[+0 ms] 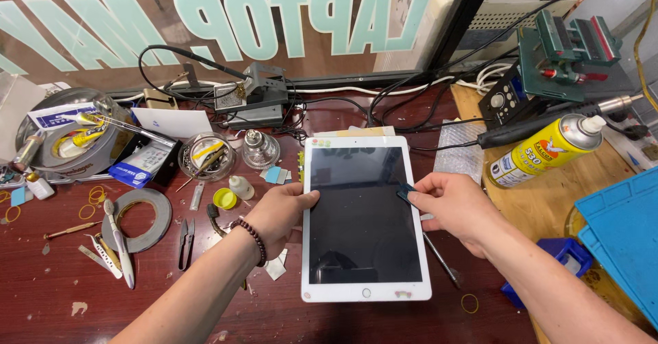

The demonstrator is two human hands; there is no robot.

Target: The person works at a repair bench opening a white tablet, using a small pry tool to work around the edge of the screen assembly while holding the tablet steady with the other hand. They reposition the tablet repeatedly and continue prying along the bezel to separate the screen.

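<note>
On the dark red table (62,289), near its front edge, a white tablet (363,220) lies flat with its black screen up and its home button toward the person. The left hand (277,214) rests against the tablet's left edge, thumb lying over the bezel and the other fingers curled beside the frame, which reads as a brace to keep the tablet from sliding. The right hand (456,207) meets the opposite edge; its thumb and forefinger are pinched together on a small dark pick (406,192), whose tip sits right at the seam between glass and frame, a placement that suits prying at that joint. With one hand on each side, any push from the pick is met by the other hand.

Tools lie close at hand: a tape roll (147,220), small snips (185,242) and tweezers (103,258) to the left, a yellow spray can (545,151) on its side to the right, and a blue mat (624,231) at the far right.
</note>
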